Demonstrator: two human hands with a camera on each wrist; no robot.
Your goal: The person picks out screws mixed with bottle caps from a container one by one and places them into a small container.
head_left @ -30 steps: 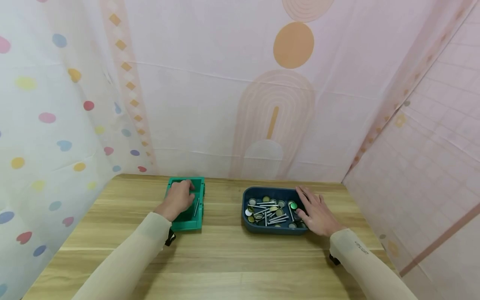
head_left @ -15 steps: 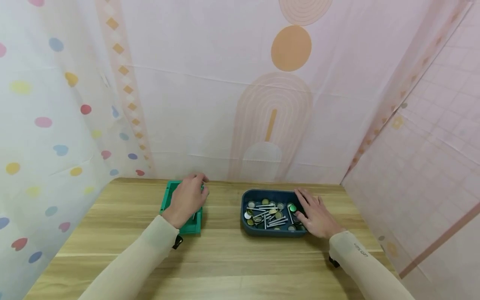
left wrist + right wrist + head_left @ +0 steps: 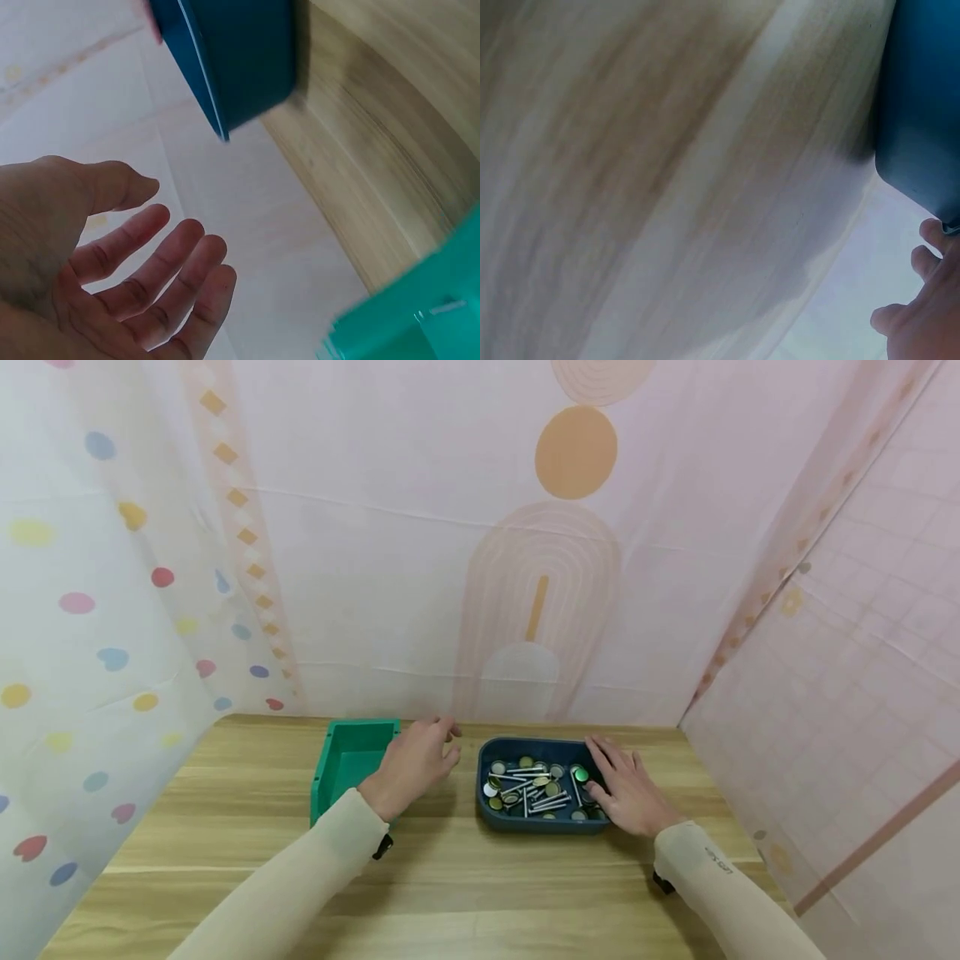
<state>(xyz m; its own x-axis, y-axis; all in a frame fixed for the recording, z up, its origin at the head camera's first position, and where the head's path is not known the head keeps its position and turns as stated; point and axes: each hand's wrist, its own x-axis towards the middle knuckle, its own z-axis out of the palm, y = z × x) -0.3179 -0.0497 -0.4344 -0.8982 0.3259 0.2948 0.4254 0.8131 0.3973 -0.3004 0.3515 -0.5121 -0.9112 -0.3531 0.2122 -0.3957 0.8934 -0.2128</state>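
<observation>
My left hand (image 3: 416, 758) hovers over the table between two containers, fingers spread and loosely bent. Nothing lies between its thumb and fingers in the left wrist view. The green bin (image 3: 365, 725) sits to its left, its right side covered by the hand and forearm. A dark blue tray (image 3: 536, 825) stands to the right with long silver screws or nails (image 3: 551, 802), round bottle caps (image 3: 497, 767) and one bright green cap (image 3: 581, 774) mixed inside. My right hand (image 3: 633, 793) rests on the tray's right rim, thumb over the inside, fingers mostly straight.
All of this stands on a wood-grain table (image 3: 487, 893). A patterned fabric backdrop (image 3: 375, 593) hangs right behind the table's far edge. More cloth (image 3: 847, 710) closes off the right side, and dotted cloth (image 3: 112, 693) the left.
My left hand has come up out of the green bin and moved right towards the blue tray. My right hand has stayed at the tray's right rim.
</observation>
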